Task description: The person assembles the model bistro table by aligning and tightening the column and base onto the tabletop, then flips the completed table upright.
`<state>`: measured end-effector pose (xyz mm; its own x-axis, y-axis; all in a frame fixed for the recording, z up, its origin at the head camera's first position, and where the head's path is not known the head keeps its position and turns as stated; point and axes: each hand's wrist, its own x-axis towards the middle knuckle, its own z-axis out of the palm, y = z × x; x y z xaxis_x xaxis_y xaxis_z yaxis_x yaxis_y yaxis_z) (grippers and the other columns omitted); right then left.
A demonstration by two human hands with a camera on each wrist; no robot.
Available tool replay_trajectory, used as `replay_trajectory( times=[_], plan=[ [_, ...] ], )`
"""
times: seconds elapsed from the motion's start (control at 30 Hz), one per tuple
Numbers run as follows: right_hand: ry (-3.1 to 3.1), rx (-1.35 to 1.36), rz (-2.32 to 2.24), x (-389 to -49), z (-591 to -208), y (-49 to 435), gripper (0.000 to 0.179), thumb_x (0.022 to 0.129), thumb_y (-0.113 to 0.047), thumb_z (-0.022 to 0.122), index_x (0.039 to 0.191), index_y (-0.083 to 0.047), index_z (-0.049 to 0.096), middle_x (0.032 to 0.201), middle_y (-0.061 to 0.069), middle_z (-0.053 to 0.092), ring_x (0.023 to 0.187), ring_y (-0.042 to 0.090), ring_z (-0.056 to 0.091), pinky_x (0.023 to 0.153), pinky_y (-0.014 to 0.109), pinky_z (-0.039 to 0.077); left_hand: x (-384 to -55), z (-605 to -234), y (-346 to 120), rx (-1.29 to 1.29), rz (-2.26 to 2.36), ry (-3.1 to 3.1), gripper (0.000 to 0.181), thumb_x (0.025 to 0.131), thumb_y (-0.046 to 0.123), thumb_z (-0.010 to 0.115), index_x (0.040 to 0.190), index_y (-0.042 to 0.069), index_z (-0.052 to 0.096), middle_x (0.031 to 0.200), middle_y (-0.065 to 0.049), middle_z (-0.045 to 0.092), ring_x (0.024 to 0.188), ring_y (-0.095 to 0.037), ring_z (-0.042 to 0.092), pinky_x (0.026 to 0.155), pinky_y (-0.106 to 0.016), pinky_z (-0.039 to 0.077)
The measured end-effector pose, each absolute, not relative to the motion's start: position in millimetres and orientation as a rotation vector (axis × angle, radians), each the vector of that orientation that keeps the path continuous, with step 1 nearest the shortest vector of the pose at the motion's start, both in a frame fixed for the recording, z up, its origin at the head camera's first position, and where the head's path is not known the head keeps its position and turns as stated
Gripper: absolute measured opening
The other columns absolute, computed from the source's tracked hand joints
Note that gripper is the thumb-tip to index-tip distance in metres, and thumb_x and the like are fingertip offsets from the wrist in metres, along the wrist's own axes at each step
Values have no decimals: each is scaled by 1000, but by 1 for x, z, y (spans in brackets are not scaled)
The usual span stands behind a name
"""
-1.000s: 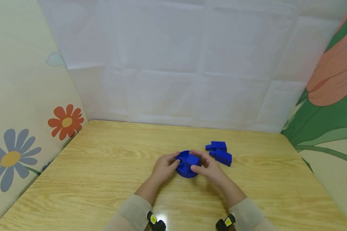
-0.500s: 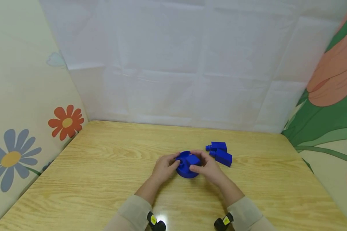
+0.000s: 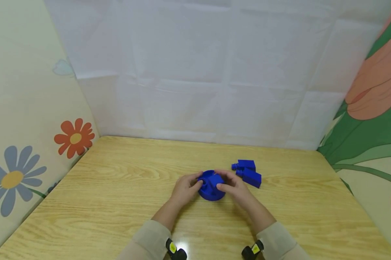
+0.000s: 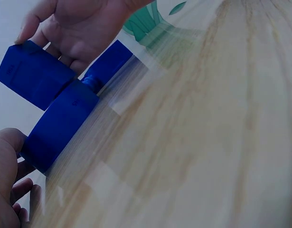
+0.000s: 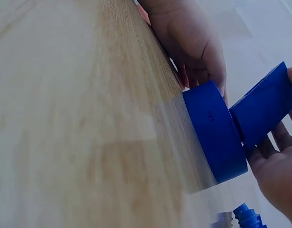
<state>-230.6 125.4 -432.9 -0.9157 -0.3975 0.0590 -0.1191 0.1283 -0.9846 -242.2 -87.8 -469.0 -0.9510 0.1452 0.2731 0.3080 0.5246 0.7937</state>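
Note:
A round blue base (image 3: 210,196) with a raised rim and a ring-shaped socket lies flat on the wooden table. My left hand (image 3: 183,189) grips its left rim, thumb on the inner side near the socket. On the base's right part stands a blue block (image 4: 35,74), upright but leaning somewhat. Fingers and thumb of my right hand (image 3: 237,188) pinch this block. In the right wrist view the block (image 5: 267,107) meets the base (image 5: 214,130) at a narrow joint; its lower end is hidden inside the base.
Two more blue blocks with threaded necks, a rear one (image 3: 246,164) and a front one (image 3: 252,177), lie touching just beyond my right hand. The wooden table (image 3: 117,187) extends to a white sheet (image 3: 182,72) behind, with floral panels at both sides.
The block on the base has turned a little under my right hand, and the right thumb has shifted along it. My left hand stays on the rim; the loose blocks have not moved.

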Motion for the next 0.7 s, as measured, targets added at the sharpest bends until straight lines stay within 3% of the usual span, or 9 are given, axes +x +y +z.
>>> replay_trajectory(
  times=[0.2, 0.37, 0.5, 0.7],
  plan=[
    [2151, -474, -1874, -232, -433, 125, 53, 93, -9, 62, 142, 4, 45, 145, 24, 47, 134, 30, 45, 110, 34, 39, -242, -469, -88, -392, -1404, -2589, 36, 92, 17, 64, 126, 4, 66, 123, -15, 68, 117, -35, 62, 103, -52, 46],
    [2150, -440, -1899, -234, -435, 125, 52, 92, -10, 64, 140, 2, 48, 139, 19, 53, 123, 21, 52, 102, 28, 43, -243, -469, -88, -406, -1416, -2584, 36, 92, 17, 64, 126, 3, 66, 124, -15, 68, 118, -35, 62, 104, -52, 46],
    [2152, -363, -1948, -236, -438, 125, 48, 91, -6, 66, 137, 1, 52, 128, 8, 58, 110, 13, 51, 94, 23, 45, -243, -469, -88, -410, -1422, -2588, 36, 93, 17, 63, 126, 3, 65, 125, -15, 68, 119, -35, 61, 104, -51, 46],
    [2152, -341, -1980, -235, -438, 125, 48, 92, -7, 61, 138, 2, 51, 134, 12, 56, 115, 12, 51, 96, 23, 43, -243, -470, -89, -403, -1422, -2595, 36, 93, 17, 63, 127, 4, 65, 125, -14, 67, 120, -35, 61, 104, -53, 45]
  ],
)
